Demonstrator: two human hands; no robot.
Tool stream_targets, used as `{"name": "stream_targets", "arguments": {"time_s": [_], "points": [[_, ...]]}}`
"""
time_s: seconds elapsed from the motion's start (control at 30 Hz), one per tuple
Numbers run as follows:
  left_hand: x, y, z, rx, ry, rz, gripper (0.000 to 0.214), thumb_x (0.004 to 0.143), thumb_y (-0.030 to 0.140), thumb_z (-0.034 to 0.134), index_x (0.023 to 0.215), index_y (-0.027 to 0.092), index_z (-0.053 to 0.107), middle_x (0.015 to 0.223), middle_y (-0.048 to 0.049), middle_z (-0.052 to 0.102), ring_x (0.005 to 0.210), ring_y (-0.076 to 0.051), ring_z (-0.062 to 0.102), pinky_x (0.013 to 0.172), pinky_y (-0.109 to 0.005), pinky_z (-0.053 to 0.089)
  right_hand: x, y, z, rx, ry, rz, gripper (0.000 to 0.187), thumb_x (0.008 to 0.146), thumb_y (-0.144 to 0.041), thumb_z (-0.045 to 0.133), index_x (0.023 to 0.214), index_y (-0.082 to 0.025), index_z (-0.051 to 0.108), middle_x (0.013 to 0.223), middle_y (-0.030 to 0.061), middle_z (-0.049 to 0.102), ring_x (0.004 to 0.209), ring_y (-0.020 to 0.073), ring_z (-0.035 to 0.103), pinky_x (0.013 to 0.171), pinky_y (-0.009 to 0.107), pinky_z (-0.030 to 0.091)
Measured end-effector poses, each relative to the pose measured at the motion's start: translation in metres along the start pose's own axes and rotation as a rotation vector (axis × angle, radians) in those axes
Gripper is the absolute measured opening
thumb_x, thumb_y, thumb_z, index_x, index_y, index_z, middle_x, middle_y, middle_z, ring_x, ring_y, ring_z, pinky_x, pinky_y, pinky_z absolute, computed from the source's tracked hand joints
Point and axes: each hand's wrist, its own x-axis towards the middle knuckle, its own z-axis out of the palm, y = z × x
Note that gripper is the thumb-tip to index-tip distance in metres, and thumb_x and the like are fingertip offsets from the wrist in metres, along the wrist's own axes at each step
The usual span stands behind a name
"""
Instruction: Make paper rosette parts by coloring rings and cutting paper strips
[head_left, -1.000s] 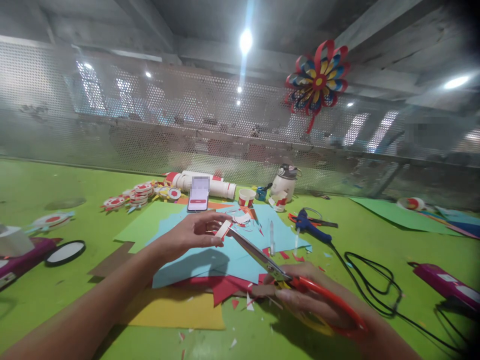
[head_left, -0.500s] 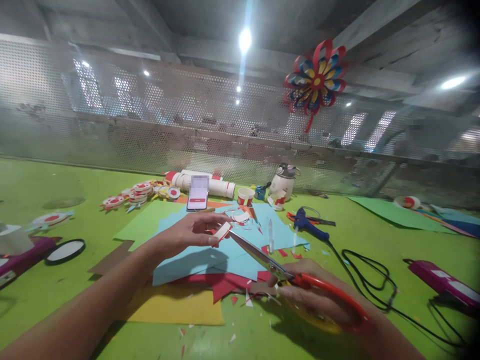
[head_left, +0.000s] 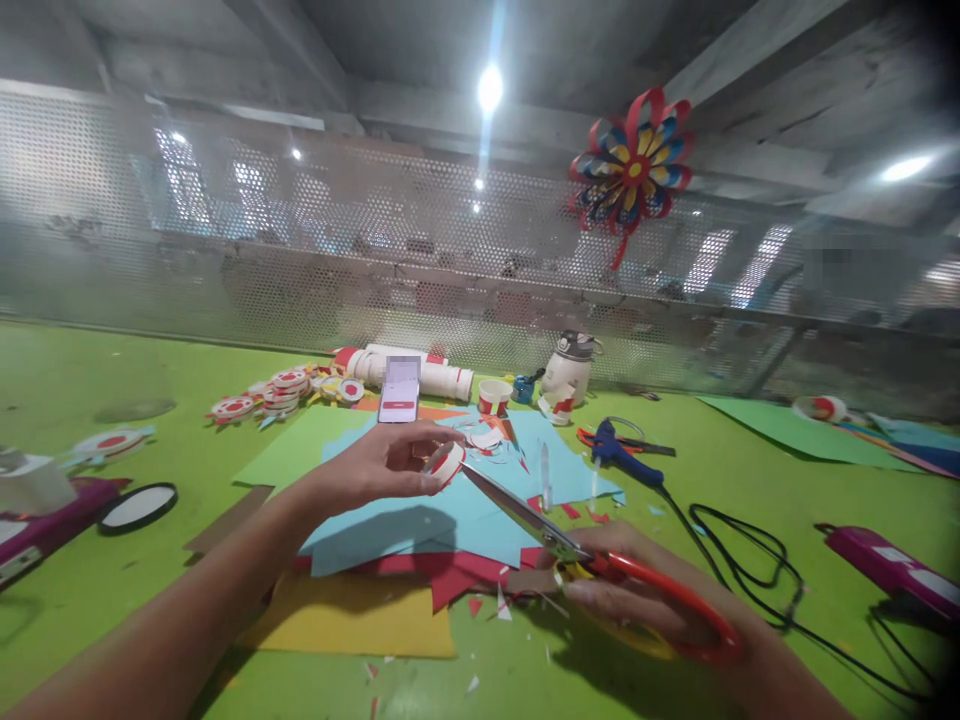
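Between the thumb and fingers of my left hand (head_left: 390, 462) is a small white paper piece with a red edge (head_left: 450, 464), curved in shape. My right hand (head_left: 622, 585) is wrapped round the handles of a pair of scissors (head_left: 517, 512), one loop red and the other yellow. The blade tips touch or nearly touch the paper piece's right end; I cannot tell which. Below both hands lie blue paper sheets (head_left: 360, 535), with red sheets and a yellow sheet (head_left: 360, 615) in front. Small red and white scraps (head_left: 504, 602) are scattered near the scissors.
A phone (head_left: 400, 390) stands upright before white paper cup stacks (head_left: 446, 380). Flower-like paper discs (head_left: 289, 385) lie left. Behind are a cut cup (head_left: 494, 397) and a white bottle (head_left: 568, 365). To the right, a blue glue gun (head_left: 626, 455) trails a black cord toward a purple power strip (head_left: 889, 565).
The paper piece has turned a little in my left fingers and now shows a curved, ring-like edge. The scissors remain at its right end. The whole view has shifted slightly.
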Motion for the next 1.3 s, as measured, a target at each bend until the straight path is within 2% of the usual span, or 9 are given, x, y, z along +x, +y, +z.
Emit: {"name": "stream_targets", "arguments": {"time_s": [0.17, 0.33, 0.47, 0.63, 0.73, 0.83, 0.9, 1.07, 1.3], "points": [[0.001, -0.003, -0.001, -0.110, -0.023, 0.028, 0.050, 0.073, 0.026, 0.072, 0.121, 0.017, 0.059, 0.106, -0.0126, 0.065, 0.089, -0.021, 0.062, 0.078, -0.036, 0.050, -0.001, -0.003, 0.000, 0.078, 0.017, 0.071, 0.025, 0.092, -0.039, 0.052, 0.107, -0.026, 0.067, 0.087, 0.0034, 0.067, 0.070, 0.0152, 0.063, 0.061, 0.024, 0.051], [0.003, -0.009, 0.004, -0.183, 0.082, 0.088, 0.048, 0.073, 0.024, 0.073, 0.117, 0.017, 0.056, 0.110, -0.0132, 0.063, 0.097, -0.023, 0.061, 0.085, -0.040, 0.049, 0.004, -0.003, 0.007, 0.013, 0.054, 0.086, 0.027, 0.092, -0.041, 0.050, 0.100, -0.023, 0.068, 0.079, 0.0025, 0.066, 0.070, 0.0155, 0.061, 0.061, 0.023, 0.049], [0.005, -0.010, 0.015, -0.193, 0.157, 0.114, 0.044, 0.073, 0.022, 0.074, 0.113, 0.018, 0.055, 0.114, -0.0129, 0.062, 0.097, -0.022, 0.061, 0.084, -0.039, 0.050, 0.010, 0.007, 0.018, -0.026, 0.153, 0.053, 0.023, 0.092, -0.036, 0.053, 0.093, -0.019, 0.068, 0.082, 0.0029, 0.068, 0.073, 0.0155, 0.062, 0.064, 0.022, 0.048], [0.005, -0.009, 0.026, -0.176, 0.235, 0.104, 0.063, 0.072, 0.023, 0.075, 0.128, 0.022, 0.048, 0.112, -0.0120, 0.064, 0.096, -0.023, 0.063, 0.075, -0.035, 0.052, 0.011, 0.016, 0.026, -0.172, 0.247, 0.040, 0.024, 0.093, -0.033, 0.049, 0.096, -0.017, 0.067, 0.082, 0.0035, 0.068, 0.071, 0.0163, 0.060, 0.065, 0.025, 0.045], [0.006, -0.008, 0.029, -0.129, 0.244, 0.108, 0.059, 0.073, 0.023, 0.074, 0.127, 0.021, 0.051, 0.112, -0.0120, 0.064, 0.097, -0.023, 0.062, 0.077, -0.036, 0.052, 0.011, 0.016, 0.027, -0.218, 0.286, 0.037, 0.028, 0.093, -0.035, 0.048, 0.101, -0.016, 0.066, 0.081, 0.0037, 0.067, 0.070, 0.0169, 0.059, 0.064, 0.026, 0.045], [0.006, -0.008, 0.032, -0.110, 0.247, 0.132, 0.053, 0.074, 0.023, 0.073, 0.123, 0.020, 0.054, 0.108, -0.0106, 0.064, 0.095, -0.022, 0.062, 0.077, -0.035, 0.052, 0.011, 0.017, 0.027, -0.250, 0.302, 0.052, 0.030, 0.094, -0.038, 0.047, 0.105, -0.016, 0.065, 0.083, 0.0042, 0.068, 0.072, 0.0181, 0.059, 0.066, 0.027, 0.045], [0.006, -0.008, 0.033, -0.118, 0.259, 0.143, 0.051, 0.074, 0.022, 0.073, 0.121, 0.019, 0.055, 0.105, -0.0098, 0.064, 0.092, -0.020, 0.062, 0.077, -0.035, 0.052, 0.011, 0.017, 0.028, -0.251, 0.311, 0.059, 0.028, 0.094, -0.038, 0.047, 0.101, -0.018, 0.065, 0.086, 0.0044, 0.069, 0.075, 0.0184, 0.060, 0.069, 0.028, 0.045], [0.005, -0.009, 0.035, -0.145, 0.287, 0.186, 0.048, 0.073, 0.021, 0.073, 0.118, 0.020, 0.055, 0.113, -0.0108, 0.062, 0.091, -0.019, 0.061, 0.079, -0.034, 0.052, 0.012, 0.016, 0.031, -0.241, 0.333, 0.065, 0.023, 0.093, -0.036, 0.049, 0.090, -0.019, 0.064, 0.089, 0.0048, 0.070, 0.078, 0.0185, 0.062, 0.072, 0.028, 0.046], [0.007, -0.008, 0.039, -0.097, 0.284, 0.188, 0.044, 0.074, 0.020, 0.071, 0.117, 0.017, 0.057, 0.123, -0.0155, 0.058, 0.100, -0.022, 0.060, 0.087, -0.040, 0.051, 0.013, 0.014, 0.031, -0.235, 0.320, 0.071, 0.023, 0.092, -0.037, 0.053, 0.096, -0.019, 0.067, 0.084, 0.0045, 0.070, 0.072, 0.0186, 0.061, 0.068, 0.029, 0.047]]}}
